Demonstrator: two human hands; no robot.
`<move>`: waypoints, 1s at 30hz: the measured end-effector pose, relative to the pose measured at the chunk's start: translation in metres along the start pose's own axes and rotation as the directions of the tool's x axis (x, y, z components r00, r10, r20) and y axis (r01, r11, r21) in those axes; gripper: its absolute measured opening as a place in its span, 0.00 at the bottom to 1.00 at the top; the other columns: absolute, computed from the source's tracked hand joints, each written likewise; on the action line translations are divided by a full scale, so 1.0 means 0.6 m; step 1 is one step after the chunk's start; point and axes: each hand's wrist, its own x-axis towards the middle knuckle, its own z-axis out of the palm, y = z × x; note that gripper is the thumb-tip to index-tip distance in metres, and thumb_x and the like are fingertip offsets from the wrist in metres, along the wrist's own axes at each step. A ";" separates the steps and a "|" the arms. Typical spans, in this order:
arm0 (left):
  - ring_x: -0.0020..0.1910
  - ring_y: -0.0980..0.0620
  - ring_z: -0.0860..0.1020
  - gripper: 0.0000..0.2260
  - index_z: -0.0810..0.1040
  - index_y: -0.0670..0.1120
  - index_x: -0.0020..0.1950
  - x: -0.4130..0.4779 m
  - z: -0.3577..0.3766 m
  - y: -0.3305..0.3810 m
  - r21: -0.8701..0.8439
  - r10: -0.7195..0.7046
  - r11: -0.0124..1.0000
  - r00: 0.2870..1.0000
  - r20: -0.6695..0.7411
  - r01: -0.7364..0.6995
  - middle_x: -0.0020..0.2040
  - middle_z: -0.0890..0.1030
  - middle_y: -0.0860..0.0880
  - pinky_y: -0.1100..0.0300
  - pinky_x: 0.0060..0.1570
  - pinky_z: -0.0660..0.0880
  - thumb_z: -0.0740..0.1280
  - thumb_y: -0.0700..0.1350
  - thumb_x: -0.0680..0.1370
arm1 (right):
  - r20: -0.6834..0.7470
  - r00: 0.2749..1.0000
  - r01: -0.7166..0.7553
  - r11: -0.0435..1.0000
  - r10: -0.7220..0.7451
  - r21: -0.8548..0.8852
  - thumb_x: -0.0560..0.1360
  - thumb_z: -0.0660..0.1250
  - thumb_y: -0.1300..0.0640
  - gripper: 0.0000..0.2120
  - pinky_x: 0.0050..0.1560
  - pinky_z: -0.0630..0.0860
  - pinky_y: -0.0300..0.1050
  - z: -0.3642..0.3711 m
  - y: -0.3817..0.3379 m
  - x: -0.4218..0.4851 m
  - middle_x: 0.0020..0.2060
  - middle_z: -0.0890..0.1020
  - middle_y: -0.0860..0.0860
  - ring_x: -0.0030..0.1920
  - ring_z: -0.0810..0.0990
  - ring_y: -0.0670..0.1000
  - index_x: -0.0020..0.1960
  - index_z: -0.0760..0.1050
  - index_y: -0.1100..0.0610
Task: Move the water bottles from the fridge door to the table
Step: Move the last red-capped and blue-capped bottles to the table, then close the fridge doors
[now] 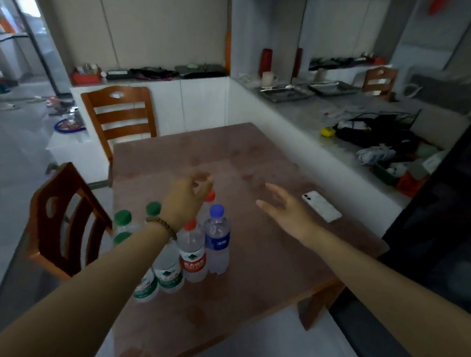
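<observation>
Several water bottles stand upright in a cluster on the left side of the brown table [265, 261]. A blue-capped bottle [217, 237] is at the cluster's right, a red-capped bottle [192, 253] stands beside it, and green-capped bottles [166, 267] are behind my left forearm. My left hand [187, 196] hovers over the far bottles with curled fingers and holds nothing. My right hand [286, 208] is open above the table, to the right of the bottles. The fridge is not clearly in view.
A white phone [321, 206] lies on the table near my right hand. Two wooden chairs [120, 114] [65, 220] stand at the table's far and left sides. A cluttered counter [368, 136] runs along the right. A dark surface [449, 229] fills the right edge.
</observation>
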 end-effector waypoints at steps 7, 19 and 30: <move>0.68 0.44 0.69 0.21 0.69 0.42 0.68 0.011 0.053 0.210 -0.097 0.404 0.913 0.909 0.101 -0.395 0.68 0.72 0.43 0.55 0.67 0.63 0.61 0.52 0.78 | -0.409 0.911 -0.089 0.938 -0.060 -0.335 0.76 0.64 0.46 0.32 0.70 0.58 0.43 -0.246 -0.079 -0.199 0.75 0.58 0.49 0.75 0.56 0.51 0.75 0.56 0.51; 0.73 0.49 0.60 0.25 0.60 0.48 0.74 -0.336 0.057 0.608 -0.570 0.887 0.444 0.429 0.171 -0.692 0.74 0.63 0.49 0.53 0.70 0.60 0.54 0.57 0.79 | -0.831 0.440 -0.630 0.543 -0.340 -0.555 0.76 0.64 0.46 0.32 0.75 0.53 0.49 -0.321 -0.344 -0.811 0.76 0.56 0.47 0.76 0.51 0.50 0.75 0.55 0.51; 0.74 0.57 0.56 0.24 0.56 0.54 0.75 -0.749 -0.004 0.802 -0.956 0.999 0.028 -0.026 0.037 -0.292 0.75 0.59 0.54 0.55 0.74 0.55 0.51 0.58 0.79 | -0.762 0.359 -0.902 0.011 -0.539 -0.433 0.73 0.60 0.39 0.35 0.76 0.44 0.51 -0.240 -0.463 -1.189 0.76 0.55 0.48 0.77 0.49 0.49 0.76 0.54 0.50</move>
